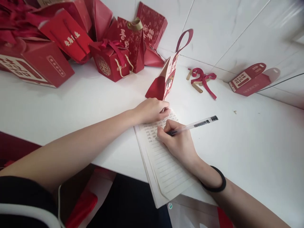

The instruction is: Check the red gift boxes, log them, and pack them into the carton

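My right hand (181,145) is closed around a clear pen (201,123) with a dark cap end, its tip hidden behind my fingers. It rests on a lined notebook (172,174), whose upper lines carry rows of handwritten numbers. My left hand (152,110) lies across the notebook's top edge with curled fingers; whatever they may hold is hidden. Just beyond it stands a red, tapered gift box (156,87) with a ribbon loop on top, close to my left knuckles. The notebook's lower end overhangs the table edge.
Several red gift boxes (57,60) crowd the back left of the white table (249,152). Cut ribbon pieces with gold tags (197,87) lie at the back. A small red box (247,82) stands by the tiled wall (213,34), near a thin dark cable.
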`<state>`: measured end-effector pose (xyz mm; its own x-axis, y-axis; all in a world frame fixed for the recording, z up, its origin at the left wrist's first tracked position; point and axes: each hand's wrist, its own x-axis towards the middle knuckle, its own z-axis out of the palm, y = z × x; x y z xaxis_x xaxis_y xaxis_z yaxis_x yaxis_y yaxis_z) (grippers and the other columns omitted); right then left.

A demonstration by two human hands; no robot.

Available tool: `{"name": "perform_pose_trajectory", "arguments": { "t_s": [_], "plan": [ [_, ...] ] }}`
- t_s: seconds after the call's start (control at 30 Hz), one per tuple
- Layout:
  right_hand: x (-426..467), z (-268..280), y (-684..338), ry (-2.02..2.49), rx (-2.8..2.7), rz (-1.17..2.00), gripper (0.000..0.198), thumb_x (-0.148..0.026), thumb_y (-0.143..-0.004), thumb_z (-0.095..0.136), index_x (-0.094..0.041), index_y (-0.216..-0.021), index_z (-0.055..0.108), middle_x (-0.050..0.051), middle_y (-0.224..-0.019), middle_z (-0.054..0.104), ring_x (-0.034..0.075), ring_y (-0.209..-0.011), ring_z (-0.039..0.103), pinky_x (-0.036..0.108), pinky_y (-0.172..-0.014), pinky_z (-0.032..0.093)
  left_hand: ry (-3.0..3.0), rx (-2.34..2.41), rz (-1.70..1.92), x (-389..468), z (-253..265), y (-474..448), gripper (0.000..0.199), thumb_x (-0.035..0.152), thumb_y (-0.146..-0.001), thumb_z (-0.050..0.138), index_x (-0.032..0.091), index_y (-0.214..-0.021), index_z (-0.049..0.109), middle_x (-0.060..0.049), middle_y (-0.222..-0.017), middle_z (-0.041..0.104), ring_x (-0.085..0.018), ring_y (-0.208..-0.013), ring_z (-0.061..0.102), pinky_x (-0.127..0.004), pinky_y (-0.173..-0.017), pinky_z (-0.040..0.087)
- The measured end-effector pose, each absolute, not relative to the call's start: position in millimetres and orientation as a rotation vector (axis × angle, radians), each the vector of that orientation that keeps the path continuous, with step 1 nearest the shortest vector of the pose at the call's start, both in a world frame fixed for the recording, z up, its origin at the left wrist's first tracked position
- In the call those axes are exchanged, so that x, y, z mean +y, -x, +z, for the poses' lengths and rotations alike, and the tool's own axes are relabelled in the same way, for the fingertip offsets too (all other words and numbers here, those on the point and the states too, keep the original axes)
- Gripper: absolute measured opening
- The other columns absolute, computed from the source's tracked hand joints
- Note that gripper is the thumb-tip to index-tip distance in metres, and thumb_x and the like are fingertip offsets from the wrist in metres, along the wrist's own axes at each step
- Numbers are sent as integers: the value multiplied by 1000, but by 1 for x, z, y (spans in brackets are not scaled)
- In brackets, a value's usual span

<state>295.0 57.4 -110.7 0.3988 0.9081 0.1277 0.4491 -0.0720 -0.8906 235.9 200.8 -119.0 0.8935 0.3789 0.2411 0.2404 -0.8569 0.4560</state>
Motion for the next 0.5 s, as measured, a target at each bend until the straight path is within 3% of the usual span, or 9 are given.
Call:
{"name": "perform_pose_trajectory", "arguments": {
  "t_s": [0.5],
  "plan": [
    [55, -109, -296, 1761, -1294, 547, 29, -24, -72, 50, -20, -53, 30, -6, -48, 31, 8, -47, 29, 21, -43, 25, -2596, 421, 512, 199, -122, -238, 26, 27, -80, 43, 17, -58, 51, 4, -43, 35, -9, -40, 28, -27, -50, 17]
  ]
}}
